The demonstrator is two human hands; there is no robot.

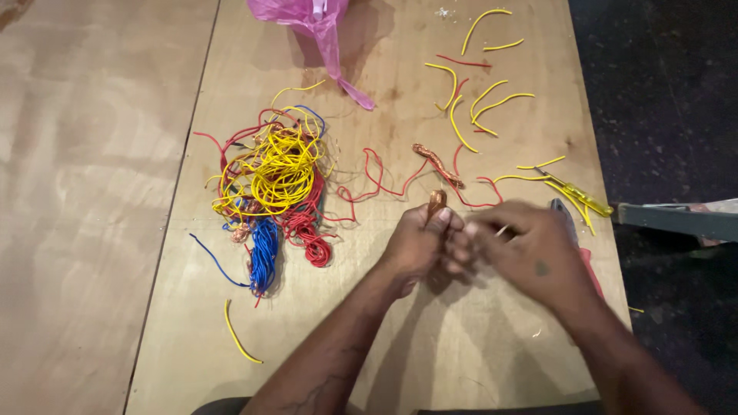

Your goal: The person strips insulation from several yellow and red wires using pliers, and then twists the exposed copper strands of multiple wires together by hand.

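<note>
Plywood desk (461, 361) carried a tangle of yellow, red and blue wires (273, 184) to the left of the hands. Left hand (421, 244) was closed around a bundle of bare copper strands (437, 201), whose tip stuck up above the fist. Right hand (530, 250) touched the left, fingers pinched; what it gripped could not be made out. Short yellow and red offcuts (477, 100) lay scattered beyond, with a twisted copper piece (437, 164) between them and the hands. A yellow-handled screwdriver (580, 198) lay near the desk's right edge, just beside the right hand. A pink plastic bag (319, 31) sat at the far edge. Bare wood lay open in front.
</note>
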